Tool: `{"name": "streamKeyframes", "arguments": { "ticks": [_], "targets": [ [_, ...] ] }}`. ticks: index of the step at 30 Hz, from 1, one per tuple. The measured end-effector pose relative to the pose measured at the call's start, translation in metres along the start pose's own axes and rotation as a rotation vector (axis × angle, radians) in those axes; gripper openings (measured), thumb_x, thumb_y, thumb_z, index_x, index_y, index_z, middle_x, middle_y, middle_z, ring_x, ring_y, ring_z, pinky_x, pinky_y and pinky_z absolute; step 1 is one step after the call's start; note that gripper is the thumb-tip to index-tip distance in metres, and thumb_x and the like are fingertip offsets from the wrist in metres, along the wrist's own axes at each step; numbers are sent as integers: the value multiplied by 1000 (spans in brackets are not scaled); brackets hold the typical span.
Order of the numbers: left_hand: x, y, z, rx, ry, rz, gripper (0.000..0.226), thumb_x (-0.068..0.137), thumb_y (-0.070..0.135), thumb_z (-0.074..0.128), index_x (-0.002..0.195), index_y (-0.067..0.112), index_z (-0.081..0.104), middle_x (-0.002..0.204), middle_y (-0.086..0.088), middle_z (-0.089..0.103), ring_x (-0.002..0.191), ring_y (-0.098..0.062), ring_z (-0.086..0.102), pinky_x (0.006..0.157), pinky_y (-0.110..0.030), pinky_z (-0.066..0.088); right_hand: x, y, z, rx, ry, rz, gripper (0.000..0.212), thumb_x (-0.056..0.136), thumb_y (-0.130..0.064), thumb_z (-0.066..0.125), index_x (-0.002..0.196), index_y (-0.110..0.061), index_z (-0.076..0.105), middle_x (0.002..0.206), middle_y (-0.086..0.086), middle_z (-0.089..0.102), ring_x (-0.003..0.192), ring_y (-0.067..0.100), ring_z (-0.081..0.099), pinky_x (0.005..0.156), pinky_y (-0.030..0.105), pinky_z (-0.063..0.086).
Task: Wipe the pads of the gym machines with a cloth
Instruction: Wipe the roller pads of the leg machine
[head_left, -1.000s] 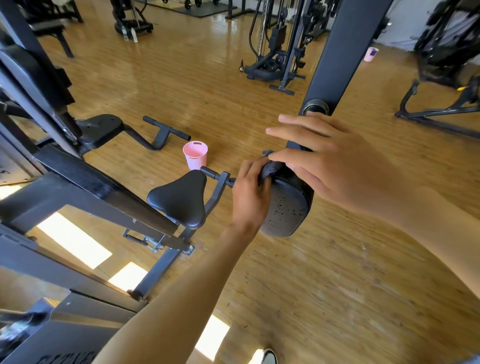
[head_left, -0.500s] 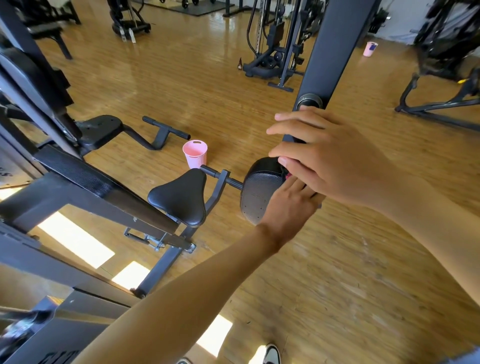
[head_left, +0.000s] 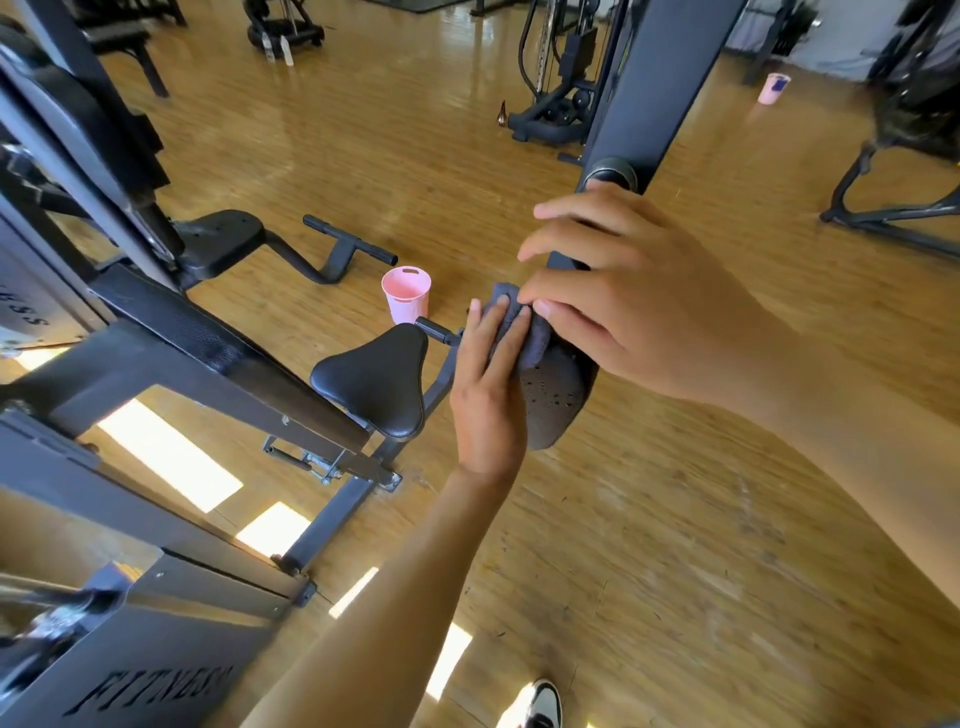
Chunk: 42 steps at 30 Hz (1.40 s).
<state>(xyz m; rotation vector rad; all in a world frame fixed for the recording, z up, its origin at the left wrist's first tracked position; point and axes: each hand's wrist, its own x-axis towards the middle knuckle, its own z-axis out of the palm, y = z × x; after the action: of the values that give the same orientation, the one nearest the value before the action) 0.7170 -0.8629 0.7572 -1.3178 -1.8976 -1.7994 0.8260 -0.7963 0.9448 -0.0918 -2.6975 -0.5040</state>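
Left hand: your left hand lies flat, fingers together and stretched out, pressing the cloth against the pad; it grips nothing, it only pushes.
Right hand: your right hand is curled over the top of the pad, fingers spread, its lower fingertips touching the upper edge of the cloth, steadying the pad from the far side.
Cloth: dark grey, bunched, on the upper part of the pad, trapped between your left fingers and the pad's surface.
Pad: the black pad hangs at the lower end of the dark upright arm; its lower half is bare and speckled with pale marks.
Seat: the black saddle-shaped seat sits just to the left of your left hand, on the machine's frame.
Pink cup: a pink cup stands on the wooden floor just behind the seat.
Second cup: another pink cup stands well apart, near the floor's far right edge.
Shoe: one shoe shows at the bottom edge of the view.
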Motion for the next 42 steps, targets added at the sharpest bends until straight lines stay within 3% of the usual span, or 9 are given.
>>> {"name": "streamKeyframes", "arguments": {
  "ticks": [6, 12, 19, 25, 29, 32, 37, 39, 42],
  "targets": [
    [-33, -21, 18, -22, -80, 14, 61, 94, -20, 59, 147, 9, 52, 162, -4, 35, 153, -38, 30, 125, -31, 23, -10, 6, 0, -12, -5, -3, 32, 108, -30, 45, 102, -17, 74, 119, 1, 66, 131, 29, 51, 121, 40, 21],
    [-99, -44, 20, 73, -262, -155, 76, 86, -21, 67, 150, 17, 51, 163, 1, 35, 152, -21, 33, 121, -22, 31, -25, 15, -6, 1, -13, 0, 28, 104, -31, 51, 100, -17, 75, 114, 1, 67, 128, 29, 53, 119, 42, 25],
    [-52, 12, 15, -65, -21, -65, 59, 97, -12, 60, 151, 9, 46, 164, -6, 31, 154, -34, 28, 126, -35, 24, -27, 15, -10, 10, -13, -13, 27, 101, -36, 54, 102, -19, 75, 112, -1, 67, 127, 28, 53, 117, 41, 27],
    [-77, -39, 31, 75, -117, -85, 69, 90, -21, 62, 148, 14, 51, 163, -9, 36, 152, -32, 31, 123, -27, 31, -20, 9, -8, 21, -29, 4, 31, 98, -42, 54, 102, -19, 76, 109, -2, 67, 127, 28, 52, 117, 42, 27],
    [-133, -65, 19, 128, -273, -315, 72, 93, -15, 62, 152, 25, 49, 166, 18, 22, 150, -12, 33, 109, -42, 50, -21, 9, -9, 15, -31, 0, 32, 98, -43, 55, 100, -18, 75, 107, -2, 67, 125, 28, 53, 116, 43, 27],
    [-121, -54, 8, 86, -170, -388, 80, 94, -14, 61, 156, 33, 40, 167, 19, 26, 146, 10, 28, 117, -29, 40, -19, 8, -9, 22, -24, -2, 32, 97, -43, 55, 99, -18, 76, 107, -2, 67, 125, 28, 53, 116, 43, 28],
    [-54, -17, 10, -11, 56, -272, 70, 92, -20, 55, 152, 15, 50, 166, -4, 33, 151, -1, 29, 120, -17, 28, -13, 4, -7, 40, -3, -1, 33, 98, -44, 55, 99, -18, 76, 105, -2, 67, 125, 28, 53, 116, 42, 28],
    [-52, -22, 16, 6, 51, -260, 71, 92, -19, 57, 152, 16, 49, 166, -4, 32, 151, 3, 26, 119, -13, 25, -10, 3, -6, 40, -2, -1, 34, 97, -45, 55, 99, -19, 76, 105, -2, 67, 125, 29, 53, 115, 43, 29],
    [-84, -47, 21, 35, -74, -323, 74, 94, -17, 60, 154, 23, 44, 167, 4, 27, 152, -10, 30, 119, -17, 29, -9, 3, -4, 37, -17, -2, 34, 95, -47, 58, 100, -19, 76, 106, -2, 67, 125, 30, 53, 113, 47, 32]
  ]
}}
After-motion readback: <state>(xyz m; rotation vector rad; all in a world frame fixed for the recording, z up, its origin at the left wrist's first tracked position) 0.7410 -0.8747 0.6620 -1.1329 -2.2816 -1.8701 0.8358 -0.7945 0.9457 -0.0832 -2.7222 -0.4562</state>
